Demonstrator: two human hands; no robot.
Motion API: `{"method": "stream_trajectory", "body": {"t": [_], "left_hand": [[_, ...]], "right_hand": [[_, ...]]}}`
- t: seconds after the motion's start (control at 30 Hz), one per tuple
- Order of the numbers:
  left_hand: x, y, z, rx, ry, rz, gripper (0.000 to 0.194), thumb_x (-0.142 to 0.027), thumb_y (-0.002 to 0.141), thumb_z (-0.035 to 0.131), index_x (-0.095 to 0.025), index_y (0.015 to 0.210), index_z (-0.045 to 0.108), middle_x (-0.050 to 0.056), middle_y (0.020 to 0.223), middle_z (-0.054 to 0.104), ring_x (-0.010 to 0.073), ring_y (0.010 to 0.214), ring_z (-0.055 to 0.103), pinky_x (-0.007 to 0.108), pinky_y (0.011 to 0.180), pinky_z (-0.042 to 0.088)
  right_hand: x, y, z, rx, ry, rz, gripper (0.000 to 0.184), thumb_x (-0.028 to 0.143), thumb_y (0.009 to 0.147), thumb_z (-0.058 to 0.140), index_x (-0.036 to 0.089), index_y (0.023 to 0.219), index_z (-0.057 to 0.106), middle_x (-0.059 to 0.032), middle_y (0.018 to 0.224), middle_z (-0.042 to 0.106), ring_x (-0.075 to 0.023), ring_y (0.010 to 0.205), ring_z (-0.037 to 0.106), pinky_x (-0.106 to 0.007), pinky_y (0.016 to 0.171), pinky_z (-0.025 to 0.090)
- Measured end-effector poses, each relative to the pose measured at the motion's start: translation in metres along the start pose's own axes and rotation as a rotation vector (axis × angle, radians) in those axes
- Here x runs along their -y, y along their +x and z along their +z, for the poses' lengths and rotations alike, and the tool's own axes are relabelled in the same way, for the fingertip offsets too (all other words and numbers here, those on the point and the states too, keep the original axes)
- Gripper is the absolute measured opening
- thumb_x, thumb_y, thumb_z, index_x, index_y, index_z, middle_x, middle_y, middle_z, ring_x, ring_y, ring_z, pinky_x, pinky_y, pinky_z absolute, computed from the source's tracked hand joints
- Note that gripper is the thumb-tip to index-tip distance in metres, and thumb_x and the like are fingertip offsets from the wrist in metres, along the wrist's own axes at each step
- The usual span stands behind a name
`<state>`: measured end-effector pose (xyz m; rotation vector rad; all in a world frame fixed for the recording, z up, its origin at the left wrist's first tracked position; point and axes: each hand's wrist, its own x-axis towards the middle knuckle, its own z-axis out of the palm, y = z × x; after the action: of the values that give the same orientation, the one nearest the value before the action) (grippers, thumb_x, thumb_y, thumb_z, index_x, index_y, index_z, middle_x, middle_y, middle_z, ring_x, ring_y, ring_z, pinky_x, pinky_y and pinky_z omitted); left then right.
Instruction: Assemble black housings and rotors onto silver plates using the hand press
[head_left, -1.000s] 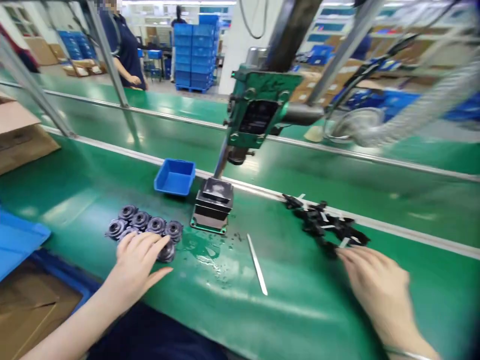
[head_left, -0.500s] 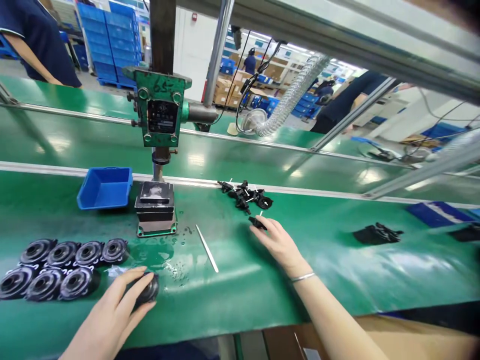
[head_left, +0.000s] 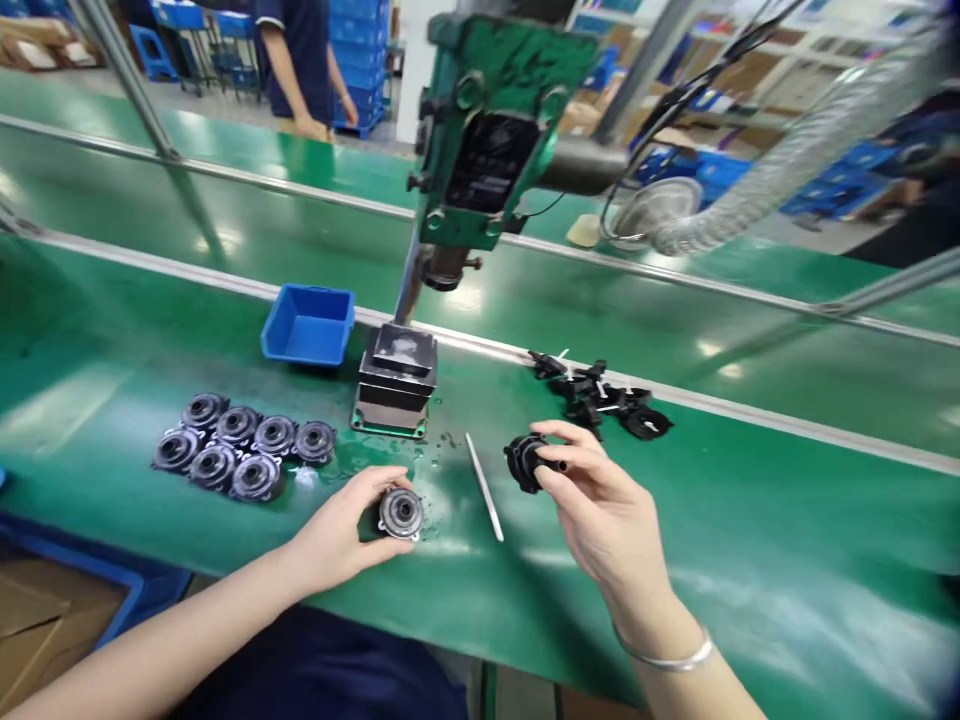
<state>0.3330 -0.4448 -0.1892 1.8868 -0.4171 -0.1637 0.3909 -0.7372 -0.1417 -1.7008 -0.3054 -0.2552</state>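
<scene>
shifted farther from the seven clustered housings since the earlier frame, one round housing sits grasped by the left hand, left of a white stick; the right hand pinches a black fitting. both look light, stiff, best gripped by rim and stem.

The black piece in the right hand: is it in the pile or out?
Out. The right hand grips the black piece, and green tabletop shows between it and the pile of black parts.
</scene>
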Motion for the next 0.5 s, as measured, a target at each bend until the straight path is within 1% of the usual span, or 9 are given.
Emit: {"method": "stream_trajectory", "body": {"t": [0.07,0.13,0.2,0.27,0.33,0.4,0.5], "left_hand": [[0.000,-0.001,0.001,0.001,-0.123,-0.050,0.074,-0.026,0.084,0.082,-0.024,0.145,0.041,0.013,0.133,0.065,0.0264,0.127,0.065,0.045,0.111,0.053],[-0.001,-0.001,0.002,-0.007,-0.188,-0.074,0.078,-0.027,0.082,0.083,-0.025,0.146,0.039,0.012,0.132,0.066,0.0260,0.126,0.065,0.047,0.113,0.052],[-0.001,-0.001,0.003,-0.017,-0.208,-0.081,0.079,-0.028,0.082,0.084,-0.025,0.147,0.038,0.011,0.130,0.066,0.0257,0.125,0.066,0.049,0.113,0.052],[-0.001,0.000,0.004,-0.028,-0.195,-0.085,0.081,-0.031,0.080,0.085,-0.026,0.146,0.039,0.010,0.128,0.066,0.0255,0.123,0.066,0.050,0.112,0.052],[0.000,0.000,0.005,-0.035,-0.180,-0.094,0.082,-0.033,0.079,0.086,-0.027,0.146,0.040,0.008,0.126,0.066,0.0252,0.121,0.067,0.050,0.111,0.053],[0.001,0.000,0.005,-0.039,-0.175,-0.100,0.082,-0.034,0.079,0.086,-0.027,0.147,0.041,0.008,0.125,0.066,0.0252,0.120,0.067,0.050,0.110,0.054],[0.002,0.000,0.006,-0.040,-0.177,-0.088,0.083,-0.033,0.079,0.087,-0.027,0.148,0.040,0.008,0.125,0.065,0.0247,0.119,0.067,0.048,0.109,0.055]], "right_hand": [[0.005,0.002,0.021,0.086,0.256,0.205,0.014,0.035,0.085,0.082,0.028,0.095,0.077,-0.0088,0.117,0.067,-0.0223,0.107,0.066,-0.032,0.078,0.062],[0.010,0.003,0.041,0.167,0.426,0.397,0.019,0.038,0.080,0.086,0.027,0.091,0.075,-0.0066,0.116,0.068,-0.0189,0.099,0.067,-0.028,0.073,0.061],[0.016,0.001,0.056,0.234,0.522,0.564,0.023,0.039,0.077,0.088,0.025,0.088,0.074,-0.0052,0.121,0.067,-0.0158,0.091,0.066,-0.025,0.068,0.059],[0.020,0.000,0.067,0.281,0.554,0.674,0.026,0.041,0.075,0.090,0.024,0.088,0.074,-0.0055,0.127,0.065,-0.0144,0.085,0.064,-0.023,0.063,0.057],[0.022,-0.002,0.075,0.308,0.556,0.731,0.026,0.040,0.074,0.090,0.023,0.088,0.076,-0.0061,0.130,0.064,-0.0142,0.083,0.063,-0.022,0.060,0.055],[0.020,-0.003,0.080,0.318,0.547,0.750,0.024,0.039,0.074,0.090,0.024,0.088,0.077,-0.0059,0.128,0.065,-0.0151,0.085,0.064,-0.023,0.061,0.055],[0.016,-0.006,0.084,0.308,0.509,0.713,0.021,0.038,0.074,0.090,0.026,0.088,0.079,-0.0052,0.123,0.067,-0.0189,0.097,0.065,-0.027,0.071,0.058]]}}
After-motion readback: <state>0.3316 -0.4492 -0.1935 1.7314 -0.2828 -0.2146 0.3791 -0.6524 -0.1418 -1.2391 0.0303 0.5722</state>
